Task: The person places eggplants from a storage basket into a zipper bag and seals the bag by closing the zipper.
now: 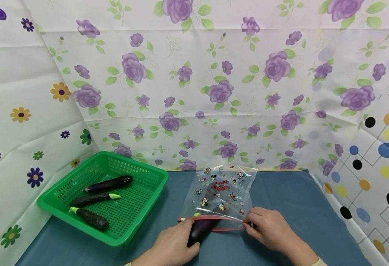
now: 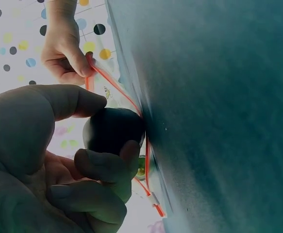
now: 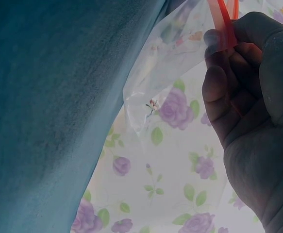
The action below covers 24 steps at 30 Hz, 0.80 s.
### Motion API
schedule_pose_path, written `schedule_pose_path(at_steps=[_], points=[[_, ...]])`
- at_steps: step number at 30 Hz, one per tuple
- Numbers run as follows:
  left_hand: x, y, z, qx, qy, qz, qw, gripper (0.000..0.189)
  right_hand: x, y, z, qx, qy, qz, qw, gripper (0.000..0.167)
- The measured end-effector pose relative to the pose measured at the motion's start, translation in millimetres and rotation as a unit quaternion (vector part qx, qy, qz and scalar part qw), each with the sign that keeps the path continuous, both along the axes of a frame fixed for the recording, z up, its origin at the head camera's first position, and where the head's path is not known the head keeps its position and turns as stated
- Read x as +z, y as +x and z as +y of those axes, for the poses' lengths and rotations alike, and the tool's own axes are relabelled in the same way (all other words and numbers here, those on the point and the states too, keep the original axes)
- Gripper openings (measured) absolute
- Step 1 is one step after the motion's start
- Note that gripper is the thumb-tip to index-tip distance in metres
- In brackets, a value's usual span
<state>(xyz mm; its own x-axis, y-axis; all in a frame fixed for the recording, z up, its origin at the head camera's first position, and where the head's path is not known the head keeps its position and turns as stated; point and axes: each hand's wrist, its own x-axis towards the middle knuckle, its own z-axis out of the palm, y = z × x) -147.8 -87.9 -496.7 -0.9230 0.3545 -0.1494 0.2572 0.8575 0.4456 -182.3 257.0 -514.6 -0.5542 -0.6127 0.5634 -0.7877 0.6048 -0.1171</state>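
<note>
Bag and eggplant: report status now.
Left hand grips eggplant, its far end inside the bag. Right hand pinches bag's red edge. Basket off to the left, not in the way.

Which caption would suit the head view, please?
Left hand holds an eggplant partly inside a clear bag; right hand pinches the bag.
</note>
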Motion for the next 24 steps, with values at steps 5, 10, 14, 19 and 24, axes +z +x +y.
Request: schedule_pose_path(at_steps=[5, 10, 14, 19, 24], points=[[-0.7, -2.2, 0.4, -0.001, 0.009, 0.001, 1.0, 0.06, 0.3, -0.1, -0.2, 0.006, -0.005, -0.001, 1.0, 0.026], [-0.4, -1.8, 1.7, 0.007, 0.005, 0.002, 1.0, 0.055, 0.6, -0.1, -1.0, 0.008, -0.005, -0.001, 1.0, 0.025], [0.6, -2.0, 3.3, 0.012, -0.014, -0.003, 0.9998, 0.055, 0.7, 0.6, -1.7, 0.01, -0.008, -0.001, 0.9999, 0.026], [2.2, -3.4, 4.0, 0.013, -0.032, 0.001, 0.9994, 0.061, 0.2, 1.0, -1.6, 0.01, -0.01, -0.001, 0.9999, 0.027], [4.5, -3.6, 3.4, 0.012, -0.04, 0.018, 0.9989, 0.066, 0.3, 0.8, -1.8, 0.007, -0.009, 0.0, 0.9999, 0.027]])
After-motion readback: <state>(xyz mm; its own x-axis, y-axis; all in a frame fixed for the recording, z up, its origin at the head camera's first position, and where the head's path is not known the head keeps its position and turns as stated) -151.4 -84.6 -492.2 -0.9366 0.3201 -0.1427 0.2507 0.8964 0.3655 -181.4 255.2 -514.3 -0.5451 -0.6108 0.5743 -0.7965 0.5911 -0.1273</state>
